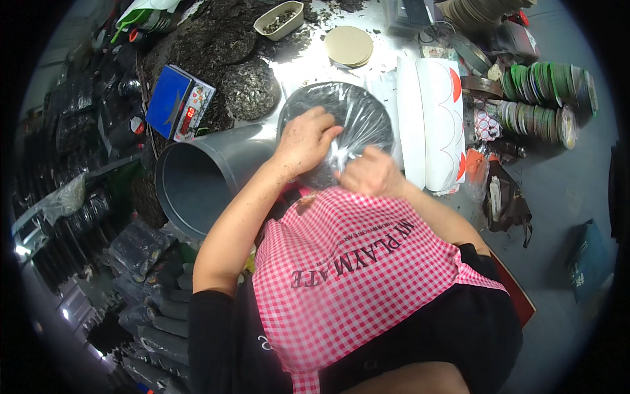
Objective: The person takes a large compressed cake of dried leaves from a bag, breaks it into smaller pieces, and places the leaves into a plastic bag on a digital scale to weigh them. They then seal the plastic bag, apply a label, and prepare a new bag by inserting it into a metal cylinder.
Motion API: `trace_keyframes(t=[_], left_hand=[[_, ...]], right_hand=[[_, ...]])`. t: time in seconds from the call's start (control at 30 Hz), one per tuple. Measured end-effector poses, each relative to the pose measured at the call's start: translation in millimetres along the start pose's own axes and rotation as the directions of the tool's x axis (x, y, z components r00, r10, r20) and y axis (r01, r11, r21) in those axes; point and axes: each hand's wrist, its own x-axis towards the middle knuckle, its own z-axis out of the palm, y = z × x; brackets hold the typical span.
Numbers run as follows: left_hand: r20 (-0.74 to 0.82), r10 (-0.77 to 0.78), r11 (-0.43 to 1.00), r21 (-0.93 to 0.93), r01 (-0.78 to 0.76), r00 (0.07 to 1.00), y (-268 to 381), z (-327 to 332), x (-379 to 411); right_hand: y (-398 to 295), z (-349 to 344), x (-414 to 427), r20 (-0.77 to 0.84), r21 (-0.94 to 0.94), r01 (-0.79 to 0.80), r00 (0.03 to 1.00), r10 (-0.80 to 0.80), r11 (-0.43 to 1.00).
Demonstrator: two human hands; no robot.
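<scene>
A round, dark bundle wrapped in clear plastic film (362, 111) stands upright against the checked apron in front of me. My left hand (307, 140) lies on its upper left side, fingers curled on the plastic, thumb towards the gathered middle. Close to the lower right of that gather, my right hand (371, 172) is closed on the bunched plastic, slightly blurred. A wide metal cylinder (246, 147) lies on its side at the left, its open end towards me, behind my left forearm.
A blue digital scale (170, 101) and loose dark leaves (206, 49) lie at the left. Beyond are a small tray (279, 22) and round card discs (348, 45). White label sheets (440, 123) and stacked green-edged discs (546, 86) are on the right.
</scene>
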Motion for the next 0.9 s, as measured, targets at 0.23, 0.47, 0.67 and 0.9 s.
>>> trace_keyframes(t=[0.23, 0.47, 0.67, 0.9], left_hand=[[-0.142, -0.117, 0.98, -0.175, 0.091, 0.983, -3, -24, -14], [-0.063, 0.01, 0.947, 0.322, 0.011, 0.998, 3, -12, -41], [-0.133, -0.014, 0.95, 0.309, 0.055, 0.991, 6, -7, -42], [-0.106, -0.007, 0.944, 0.326, 0.041, 0.994, 15, -9, -46]], right_hand=[[41, -32, -12, -0.086, 0.395, -0.491, 0.822, 0.563, 0.777], [158, 18, -255, -0.154, -0.217, -0.909, -0.327, 0.932, -0.355], [172, 32, -273, 0.425, -0.128, -0.932, -0.361, 0.83, -0.34], [173, 111, -211, 0.096, 0.225, -0.937, 0.293, 0.951, 0.266]])
